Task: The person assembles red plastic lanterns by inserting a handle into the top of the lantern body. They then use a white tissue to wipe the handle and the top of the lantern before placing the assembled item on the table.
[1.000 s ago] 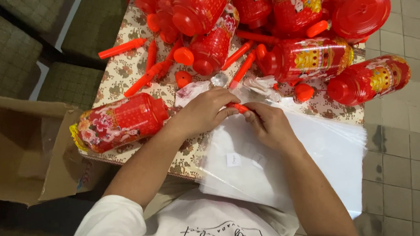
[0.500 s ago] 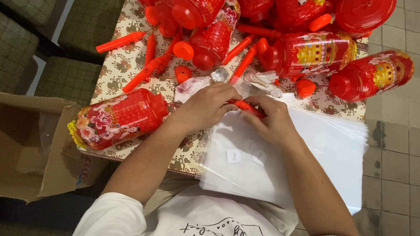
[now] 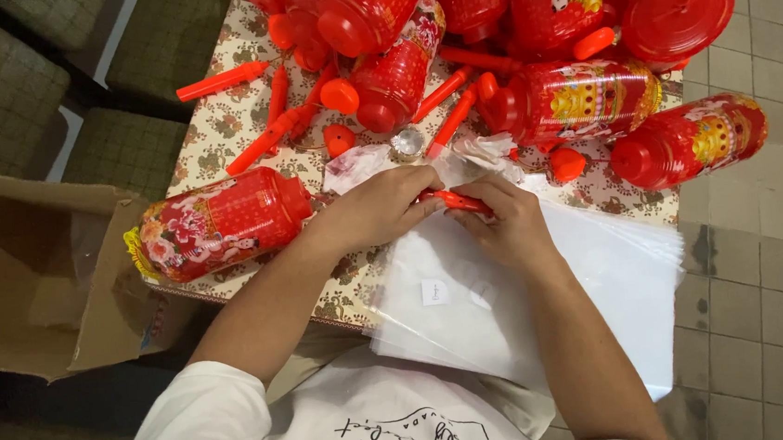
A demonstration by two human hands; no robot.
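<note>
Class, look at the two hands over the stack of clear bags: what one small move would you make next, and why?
Probably slide the red stick deeper into the top clear bag. Both the left hand and right hand pinch it at the bag stack's upper edge, and most of the stick seems not yet covered by plastic.

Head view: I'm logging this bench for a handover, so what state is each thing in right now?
Left hand: closed on the red stick.
Right hand: pinching the same stick.
Red stick: held flat between both hands.
Stack of clear bags: flat, overhanging the table edge.
Red lantern: lying on its side.
Cardboard box: open.
Loose red sticks: scattered on the table.
</note>
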